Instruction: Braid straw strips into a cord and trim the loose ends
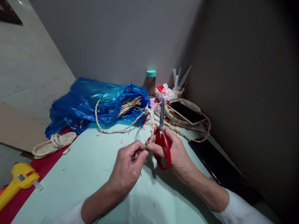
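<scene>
A braided straw cord rises from between my two hands and trails back across the table. My right hand is closed, its thumb and fingers pinching the cord near its lower end. The same hand also carries red-handled scissors, blades pointing up and away from me. Just left of it, my left hand is closed with thumb and fingertips pinched together at the cord's end. Whatever small strand sits in that pinch is mostly hidden by the fingers.
Behind lies a blue plastic bag with dry straw in its mouth. A woven sandal and a yellow glue gun are at left. A phone, a teal-lidded jar and a black flat object are at right.
</scene>
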{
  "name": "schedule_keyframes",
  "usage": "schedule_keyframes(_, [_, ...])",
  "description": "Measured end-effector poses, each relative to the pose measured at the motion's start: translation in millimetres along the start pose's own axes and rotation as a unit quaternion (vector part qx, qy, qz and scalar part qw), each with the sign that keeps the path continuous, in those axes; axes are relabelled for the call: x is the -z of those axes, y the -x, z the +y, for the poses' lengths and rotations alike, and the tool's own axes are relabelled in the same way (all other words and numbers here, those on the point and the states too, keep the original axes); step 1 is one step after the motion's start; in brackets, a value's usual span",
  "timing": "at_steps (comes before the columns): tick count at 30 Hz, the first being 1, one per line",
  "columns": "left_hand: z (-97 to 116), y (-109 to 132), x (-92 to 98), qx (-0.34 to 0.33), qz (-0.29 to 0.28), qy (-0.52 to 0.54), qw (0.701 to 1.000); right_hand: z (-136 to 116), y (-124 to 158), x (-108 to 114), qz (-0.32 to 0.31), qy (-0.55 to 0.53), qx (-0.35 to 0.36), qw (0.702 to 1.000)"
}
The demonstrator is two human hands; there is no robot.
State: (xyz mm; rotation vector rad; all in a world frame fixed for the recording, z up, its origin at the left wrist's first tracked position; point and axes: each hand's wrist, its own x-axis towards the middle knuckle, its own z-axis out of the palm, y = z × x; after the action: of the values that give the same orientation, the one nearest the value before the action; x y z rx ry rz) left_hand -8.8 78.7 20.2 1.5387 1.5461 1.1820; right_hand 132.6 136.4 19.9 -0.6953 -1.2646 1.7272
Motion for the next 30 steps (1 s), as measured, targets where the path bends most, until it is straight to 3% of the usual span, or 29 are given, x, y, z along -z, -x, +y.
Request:
schedule_keyframes(9, [-3.9, -0.6, 3.3, -0.010, -0.073, -0.050, 0.996, -8.3, -2.3, 8.3, 0.059, 0.035, 0.054, 0.996])
schedule_keyframes(16, [-3.1, -5.0, 1.0, 0.047, -0.117, 0.074, 0.989, -9.2, 1.4, 4.1, 0.042, 0.036, 0.047, 0.997])
schedule_keyframes(23, [1.8, -2.5, 4.8, 0.030, -0.085, 0.046, 0.995, -8.5, 1.5, 3.9, 0.025, 0.023, 0.044, 0.998])
schedule_keyframes(27, [2.5, -1.6, 6.0, 0.046, -0.108, 0.055, 0.992, -7.1, 0.0, 6.4, 0.021, 0.016, 0.046, 0.999])
schedule_keyframes(30, [4.1, -2.4, 4.8, 0.079, -0.135, 0.137, 0.978, -6.1, 0.8, 5.1, 0.014, 0.012, 0.046, 0.999])
